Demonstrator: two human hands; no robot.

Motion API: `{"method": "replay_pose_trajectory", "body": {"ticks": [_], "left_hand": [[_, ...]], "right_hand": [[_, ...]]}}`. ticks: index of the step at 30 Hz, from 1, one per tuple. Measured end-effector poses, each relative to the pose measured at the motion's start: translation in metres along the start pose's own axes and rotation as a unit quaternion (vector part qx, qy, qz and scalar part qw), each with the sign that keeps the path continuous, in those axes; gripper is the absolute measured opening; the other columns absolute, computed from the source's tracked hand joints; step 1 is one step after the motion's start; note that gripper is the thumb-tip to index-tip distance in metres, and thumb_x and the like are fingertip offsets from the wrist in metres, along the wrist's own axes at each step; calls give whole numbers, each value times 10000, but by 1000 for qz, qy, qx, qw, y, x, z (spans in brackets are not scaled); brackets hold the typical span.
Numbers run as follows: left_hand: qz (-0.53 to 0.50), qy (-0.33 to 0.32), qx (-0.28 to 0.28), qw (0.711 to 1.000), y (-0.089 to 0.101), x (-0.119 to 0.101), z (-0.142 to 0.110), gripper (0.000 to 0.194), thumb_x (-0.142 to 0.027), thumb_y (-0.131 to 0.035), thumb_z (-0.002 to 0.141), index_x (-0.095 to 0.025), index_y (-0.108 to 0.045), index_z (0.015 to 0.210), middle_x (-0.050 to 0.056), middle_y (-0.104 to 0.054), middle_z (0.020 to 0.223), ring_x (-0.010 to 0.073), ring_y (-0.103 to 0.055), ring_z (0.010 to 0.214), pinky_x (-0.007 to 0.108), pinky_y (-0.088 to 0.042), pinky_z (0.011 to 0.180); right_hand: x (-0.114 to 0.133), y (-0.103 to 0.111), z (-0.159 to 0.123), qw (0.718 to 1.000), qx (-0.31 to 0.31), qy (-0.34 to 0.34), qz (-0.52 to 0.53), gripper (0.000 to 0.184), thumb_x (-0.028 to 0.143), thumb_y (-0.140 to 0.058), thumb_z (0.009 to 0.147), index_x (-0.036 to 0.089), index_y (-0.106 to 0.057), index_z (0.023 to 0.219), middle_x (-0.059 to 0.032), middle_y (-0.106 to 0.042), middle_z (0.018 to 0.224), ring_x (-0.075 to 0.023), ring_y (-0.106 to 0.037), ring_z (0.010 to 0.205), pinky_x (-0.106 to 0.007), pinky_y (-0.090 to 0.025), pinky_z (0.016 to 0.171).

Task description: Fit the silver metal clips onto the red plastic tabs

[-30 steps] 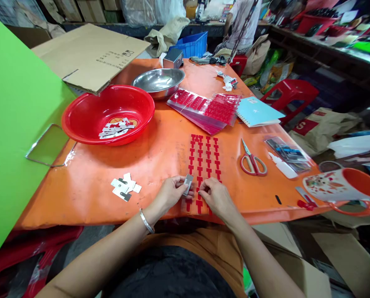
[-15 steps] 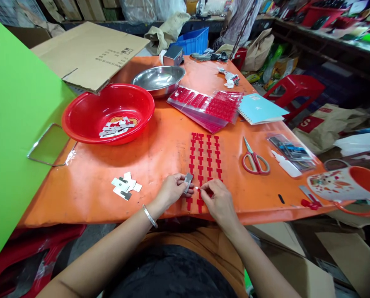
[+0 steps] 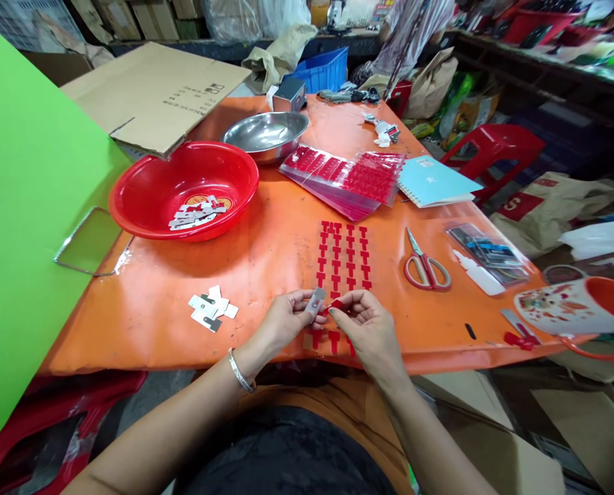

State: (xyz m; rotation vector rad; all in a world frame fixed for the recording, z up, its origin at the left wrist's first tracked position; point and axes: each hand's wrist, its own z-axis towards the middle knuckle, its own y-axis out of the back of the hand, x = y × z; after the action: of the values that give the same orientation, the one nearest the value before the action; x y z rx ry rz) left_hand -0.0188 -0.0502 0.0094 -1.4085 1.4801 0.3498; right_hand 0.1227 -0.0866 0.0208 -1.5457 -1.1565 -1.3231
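Metal tab (image 3: 315,300) stands pinched in the left hand (image 3: 286,320), just beside a red T-shaped piece (image 3: 336,304) pinched in the right hand (image 3: 368,324). Held close together over the lower end of the red T-rows (image 3: 344,258), the hands keep both pieces within easy reach of each other.

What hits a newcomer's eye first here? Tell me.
The orange tabletop dominates the middle, with a red plastic basin at its left and a bright green board beyond that edge. Rows of red T-shaped pieces run just ahead of the hands, where the left hand pinches a small metal piece and the right hand a red piece.
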Motion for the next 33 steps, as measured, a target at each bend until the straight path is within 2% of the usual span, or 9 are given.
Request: {"method": "replay_pose_trajectory", "body": {"ticks": [6,25,33], "left_hand": [[-24,9,10,1000,-7,-9,-16,396,-168,-773,600,-90,-666,973,53,-707,785,108,-634,637,231,-522,658],[-22,-12,32,999,-3,-2,-16,433,-240,-792,589,-93,-678,980,80,-712,834,124,-637,636,262,-524,666],[-14,-23,16,1000,-4,-1,-16,450,-327,-780,623,-86,-677,989,87,-711,817,152,-651,687,274,-536,674]], "right_hand": [[-1,-14,-5,1000,7,4,-6,229,297,-716,657,197,-536,758,15,-594,698,-115,-589,565,-232,-523,504],[-7,-13,-11,998,16,27,-63,194,316,-671,733,200,-534,804,3,-597,741,-127,-604,576,-256,-559,513],[-9,-15,-13,991,2,75,-113,152,303,-648,767,200,-548,815,-4,-598,758,-131,-605,608,-255,-551,538]]}}
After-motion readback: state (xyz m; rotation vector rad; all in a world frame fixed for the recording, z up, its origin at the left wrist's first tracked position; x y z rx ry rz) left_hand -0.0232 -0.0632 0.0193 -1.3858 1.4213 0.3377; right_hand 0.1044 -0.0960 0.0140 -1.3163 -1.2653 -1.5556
